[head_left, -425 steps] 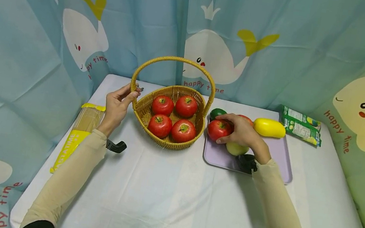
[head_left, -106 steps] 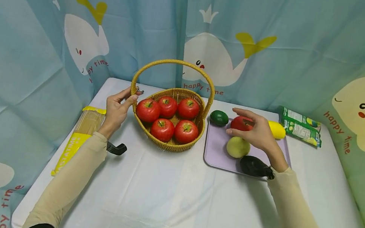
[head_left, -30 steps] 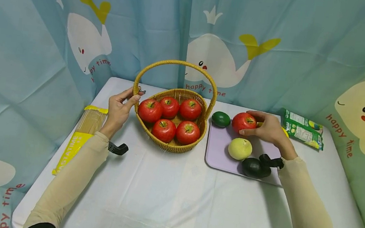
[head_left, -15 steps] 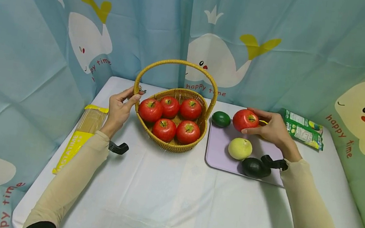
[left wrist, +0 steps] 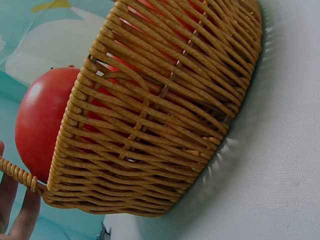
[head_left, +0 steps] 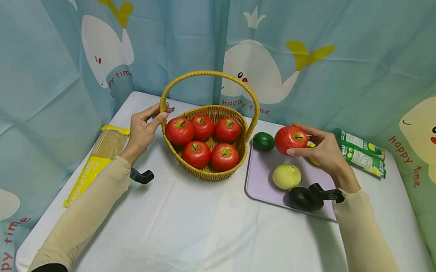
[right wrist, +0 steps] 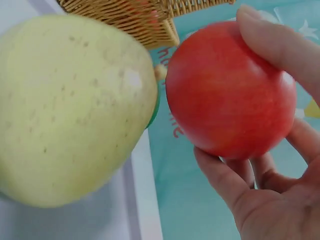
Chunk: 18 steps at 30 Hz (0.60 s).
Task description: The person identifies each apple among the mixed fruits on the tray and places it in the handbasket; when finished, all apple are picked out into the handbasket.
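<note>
My left hand [head_left: 142, 131] holds the left base of the handle of a wicker basket [head_left: 209, 175] containing several red apples. In the left wrist view the basket's woven side [left wrist: 145, 125] fills much of the picture, with fingertips around the handle's foot. My right hand [head_left: 324, 151] grips another red apple [head_left: 290, 140] above the far part of a lilac tray [head_left: 254, 186]. The right wrist view shows thumb and fingers around that apple [right wrist: 227, 90], beside a speckled pale green fruit [right wrist: 75, 110]. A yellow fruit [head_left: 314, 161] is mostly hidden behind the right hand.
On the tray are the pale green fruit [head_left: 286, 176] and a dark avocado-like fruit [head_left: 306, 199]. A smaller green fruit [head_left: 263, 141] sits at its far left corner. A pasta packet [head_left: 96, 164] lies left; green packets [head_left: 363, 154] lie right. A curtain [head_left: 199, 25] hangs behind.
Another apple has gone into the basket's left side since the oldest frame. My right hand has since taken hold of a further apple and raised it slightly. The left hand stays put.
</note>
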{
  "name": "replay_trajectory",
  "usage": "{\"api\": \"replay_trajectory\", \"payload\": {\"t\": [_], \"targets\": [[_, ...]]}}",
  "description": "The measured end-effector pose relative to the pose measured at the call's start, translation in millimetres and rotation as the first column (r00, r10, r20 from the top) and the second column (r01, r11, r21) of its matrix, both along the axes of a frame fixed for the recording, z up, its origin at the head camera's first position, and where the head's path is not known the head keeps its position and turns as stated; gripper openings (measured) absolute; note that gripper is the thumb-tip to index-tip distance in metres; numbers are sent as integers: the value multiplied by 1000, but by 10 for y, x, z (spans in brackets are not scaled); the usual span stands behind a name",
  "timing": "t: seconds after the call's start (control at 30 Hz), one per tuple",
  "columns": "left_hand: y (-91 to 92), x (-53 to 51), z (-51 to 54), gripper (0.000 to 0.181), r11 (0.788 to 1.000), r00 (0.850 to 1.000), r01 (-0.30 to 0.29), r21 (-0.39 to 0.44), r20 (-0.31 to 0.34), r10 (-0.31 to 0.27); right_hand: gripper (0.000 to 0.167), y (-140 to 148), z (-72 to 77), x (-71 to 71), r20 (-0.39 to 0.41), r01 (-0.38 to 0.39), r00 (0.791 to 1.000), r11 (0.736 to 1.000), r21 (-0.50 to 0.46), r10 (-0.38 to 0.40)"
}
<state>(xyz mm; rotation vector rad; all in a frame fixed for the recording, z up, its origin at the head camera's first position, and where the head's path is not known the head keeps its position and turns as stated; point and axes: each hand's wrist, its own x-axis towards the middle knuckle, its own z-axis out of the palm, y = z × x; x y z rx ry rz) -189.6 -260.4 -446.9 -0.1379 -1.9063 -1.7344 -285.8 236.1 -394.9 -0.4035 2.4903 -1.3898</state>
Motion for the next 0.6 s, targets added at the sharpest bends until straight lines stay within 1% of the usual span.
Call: {"api": "replay_trajectory", "payload": {"t": [0.17,0.33,0.47,0.6], "targets": [[6,-7,4,33,1000,1000,-1,3,1,1,73,-82,10,33,-12,-28,1000,996,-79,28],[12,-8,9,33,1000,1000,1,11,-1,-1,74,-155,31,80,-4,-65,998,984,-165,65],[14,-7,6,31,1000,1000,-1,14,4,1,73,-218,39,123,-12,-100,995,975,-197,100],[24,-18,1,31,1000,1000,-6,14,13,6,73,-276,30,161,-25,-115,993,968,-224,113]]}}
